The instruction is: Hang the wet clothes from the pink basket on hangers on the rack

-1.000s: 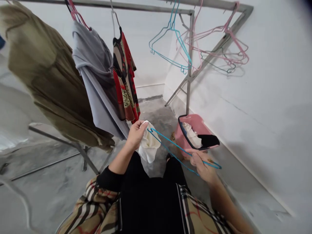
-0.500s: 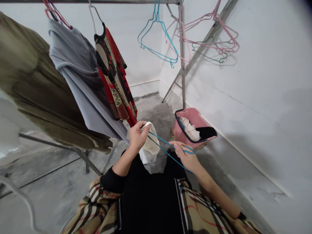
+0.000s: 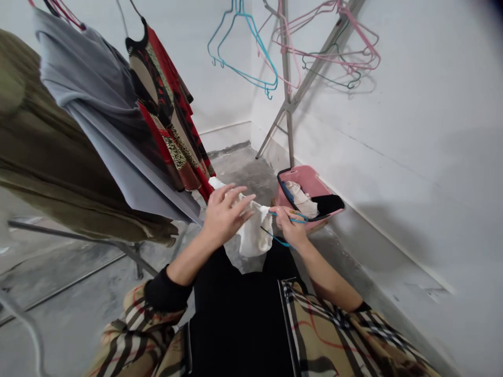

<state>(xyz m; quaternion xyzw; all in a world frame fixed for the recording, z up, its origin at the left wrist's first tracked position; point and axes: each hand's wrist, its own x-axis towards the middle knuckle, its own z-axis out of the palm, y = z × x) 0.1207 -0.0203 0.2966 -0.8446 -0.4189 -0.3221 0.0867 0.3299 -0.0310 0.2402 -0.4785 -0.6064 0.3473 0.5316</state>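
Note:
A small white garment [image 3: 251,238] hangs between my hands, with part of a blue clothes hanger [image 3: 282,242] inside it. My right hand [image 3: 291,229] is closed around the hanger near the garment's right edge. Over the garment's upper left side, my left hand [image 3: 223,217] has its fingers stretched out and apart. Whether those fingertips touch the fabric I cannot tell. The cloth covers the far end of the hanger.
A pink basket [image 3: 314,175] with clothes stands on the floor by the right wall. On the rack at left hang an olive garment [image 3: 58,173], a grey one [image 3: 102,115] and a red patterned one [image 3: 173,120]. Blue hangers [image 3: 251,78] and pink hangers [image 3: 326,55] hang above.
The white garment has slid along the hanger toward my right hand. My left hand has gone from pinching the cloth to spread fingers. The view has shifted slightly.

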